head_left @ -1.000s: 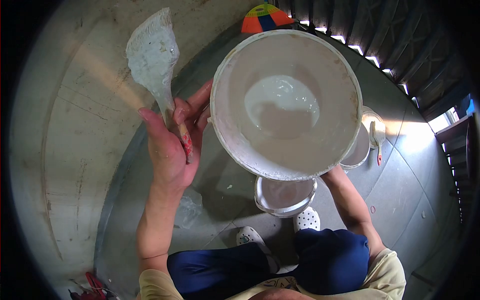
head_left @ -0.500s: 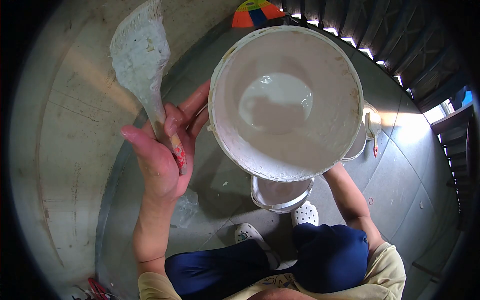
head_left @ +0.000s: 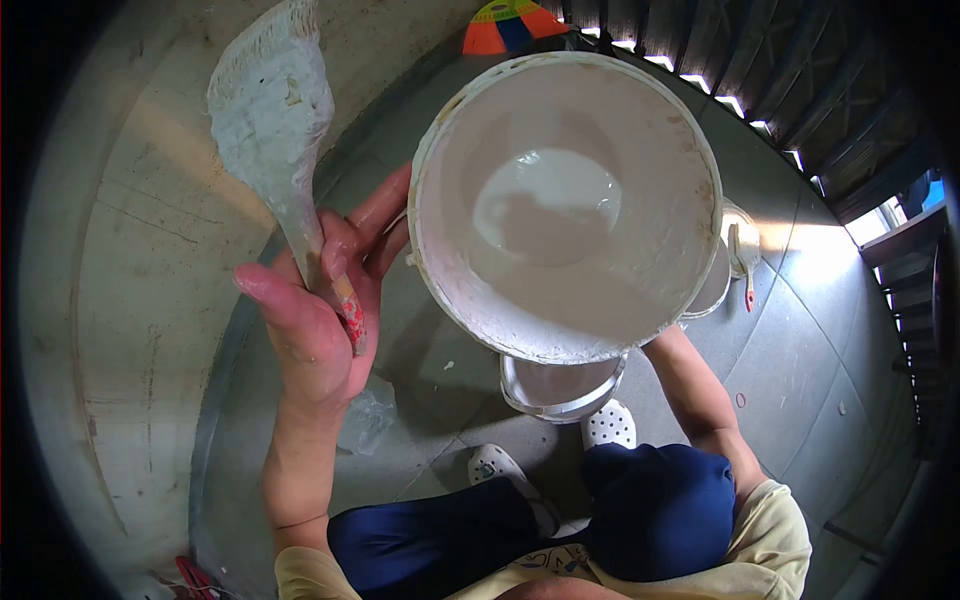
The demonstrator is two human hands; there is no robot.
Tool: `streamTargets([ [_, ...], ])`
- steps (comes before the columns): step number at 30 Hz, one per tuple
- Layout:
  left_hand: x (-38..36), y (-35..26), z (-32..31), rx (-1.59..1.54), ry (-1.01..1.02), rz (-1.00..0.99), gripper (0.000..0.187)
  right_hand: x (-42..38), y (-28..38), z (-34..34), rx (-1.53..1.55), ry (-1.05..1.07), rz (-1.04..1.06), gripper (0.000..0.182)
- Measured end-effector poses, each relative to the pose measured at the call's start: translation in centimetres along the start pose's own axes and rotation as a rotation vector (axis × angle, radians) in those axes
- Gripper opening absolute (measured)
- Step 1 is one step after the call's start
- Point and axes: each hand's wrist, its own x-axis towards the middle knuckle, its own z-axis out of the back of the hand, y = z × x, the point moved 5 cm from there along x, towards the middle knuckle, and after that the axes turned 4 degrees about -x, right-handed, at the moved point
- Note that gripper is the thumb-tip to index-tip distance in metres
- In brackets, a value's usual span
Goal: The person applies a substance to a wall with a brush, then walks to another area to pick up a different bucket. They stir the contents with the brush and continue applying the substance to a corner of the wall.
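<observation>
My left hand (head_left: 335,310) holds a wide brush (head_left: 275,120) by its handle between thumb side and fingers, bristles up and coated in white. Its outer fingers reach to the left side of a large white bucket (head_left: 565,310), tilted so its inside faces me. White liquid (head_left: 545,205) lies at the bucket's bottom. My right forearm (head_left: 690,380) goes up behind the bucket's lower right side, and that hand is hidden by the bucket.
Below the large bucket stands a smaller white bucket (head_left: 565,385). At the right is another container (head_left: 738,235) with a red-tipped brush (head_left: 750,290). A curved pale wall (head_left: 140,300) rises at the left, with clear plastic (head_left: 368,415) on the floor and an orange object (head_left: 490,35) at the top.
My left hand and the brush have shifted slightly left. The large bucket sits a little further left in view.
</observation>
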Motion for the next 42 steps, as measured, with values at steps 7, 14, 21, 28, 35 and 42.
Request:
streamTargets([
  [7,-0.3,-0.4,-0.6,-0.012,0.016,-0.038,0.065,-0.2,0.0,0.1,-0.001,-0.003,0.007,0.094],
  [14,0.4,-3.1,-4.7,-0.786,-0.984,0.093,0.065,-0.5,-0.1,-0.4,0.005,-0.012,0.005,0.095],
  [21,-0.2,-2.2,-1.3,-0.008,0.064,-0.077,0.063,-0.7,0.0,-0.3,0.005,-0.022,0.008,0.095],
  [28,0.0,-2.5,-1.4,-0.137,-0.043,-0.171,0.069,-0.9,0.1,0.0,0.001,-0.025,0.011,0.095],
  [35,0.2,-3.2,-1.9,-0.230,0.108,-0.187,0.069,-0.9,0.3,0.3,-0.011,-0.016,0.009,0.096],
  [42,0.8,-2.4,-0.1,-0.018,0.006,-0.078,0.062,-0.9,0.3,0.3,-0.015,-0.007,0.010,0.096],
])
